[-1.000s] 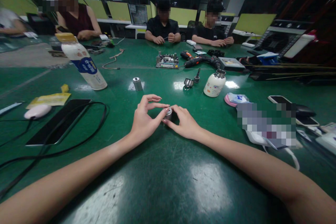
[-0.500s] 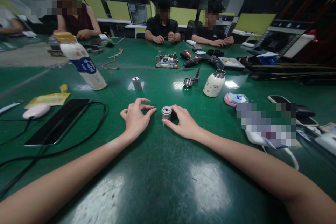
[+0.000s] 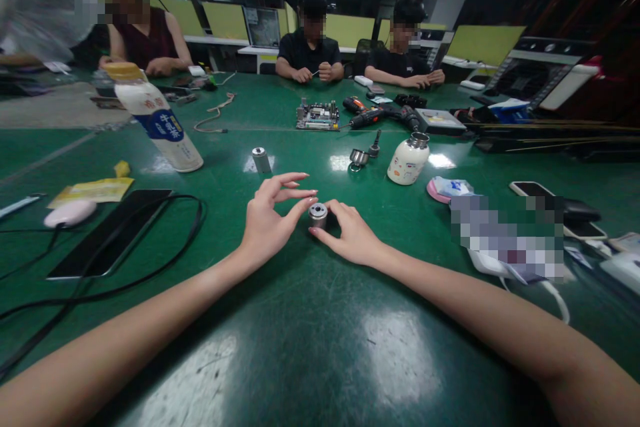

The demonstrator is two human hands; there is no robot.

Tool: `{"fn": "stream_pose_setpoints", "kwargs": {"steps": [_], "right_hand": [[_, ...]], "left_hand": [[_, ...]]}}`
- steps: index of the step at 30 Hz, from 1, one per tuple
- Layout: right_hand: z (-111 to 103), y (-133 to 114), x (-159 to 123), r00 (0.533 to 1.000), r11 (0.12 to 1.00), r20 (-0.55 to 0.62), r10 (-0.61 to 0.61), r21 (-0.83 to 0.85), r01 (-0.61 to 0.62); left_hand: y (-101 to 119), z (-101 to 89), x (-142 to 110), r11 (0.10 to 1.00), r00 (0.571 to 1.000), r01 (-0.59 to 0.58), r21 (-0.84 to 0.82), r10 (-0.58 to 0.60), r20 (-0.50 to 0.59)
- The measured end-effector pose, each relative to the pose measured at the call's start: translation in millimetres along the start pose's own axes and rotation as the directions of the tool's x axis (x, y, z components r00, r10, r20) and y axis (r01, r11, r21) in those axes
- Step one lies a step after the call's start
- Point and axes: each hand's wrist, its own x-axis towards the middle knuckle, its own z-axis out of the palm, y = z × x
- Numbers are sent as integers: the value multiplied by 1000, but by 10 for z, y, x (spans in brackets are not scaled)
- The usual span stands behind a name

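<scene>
A small silver metal cylinder (image 3: 317,218), like a motor, stands upright on the green table with dark holes in its top face. My right hand (image 3: 353,233) grips it from the right, thumb at the near side and fingers at the far side. The thumb and a finger of my left hand (image 3: 270,223) are pinched close together at the cylinder's upper left edge. Whatever may be between those tips is too small to see. Another finger stretches out above them. A similar metal cylinder (image 3: 261,159) stands farther back, apart from both hands.
A milk-drink bottle (image 3: 163,121), a tablet (image 3: 111,233) and black cables lie left. Ahead are a circuit board (image 3: 318,116), power drills (image 3: 367,117), a white flask (image 3: 409,160) and its metal lid (image 3: 358,159). Phones (image 3: 533,195) lie right. Several people sit across the table.
My left hand has moved right and slightly forward, bringing its pinched tips to the cylinder's top edge. My right hand and the cylinder stay in place.
</scene>
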Motion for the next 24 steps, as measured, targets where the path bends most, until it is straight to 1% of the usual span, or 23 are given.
{"fn": "stream_pose_setpoints", "kwargs": {"steps": [3, 8, 11, 16, 18, 21, 22, 24], "right_hand": [[6, 6, 2, 1000, 1000, -6, -4, -8, 4], [6, 5, 3, 1000, 1000, -3, 1, -25, -1], [1, 2, 3, 1000, 1000, 0, 3, -17, -3], [-9, 2, 6, 1000, 1000, 8, -6, 14, 6], [-6, 7, 8, 1000, 1000, 6, -7, 6, 7], [4, 16, 10, 1000, 1000, -2, -12, -12, 12], [7, 17, 10, 1000, 1000, -2, -14, -16, 14], [8, 15, 11, 1000, 1000, -2, -13, -16, 13]], "left_hand": [[4, 19, -23, 999, 995, 11, -37, -7, 99], [-21, 33, -39, 996, 988, 33, -81, -20, 151], [-21, 41, -46, 996, 990, 37, -76, -26, 136], [-37, 48, -62, 996, 997, 72, -61, -72, 6], [-32, 48, -65, 996, 998, 58, -66, -56, 23], [-9, 52, -69, 997, 994, 41, -72, -33, 109], [1, 54, -69, 997, 992, 41, -72, -32, 121], [17, 60, -69, 996, 993, 50, -74, -42, 108]]}}
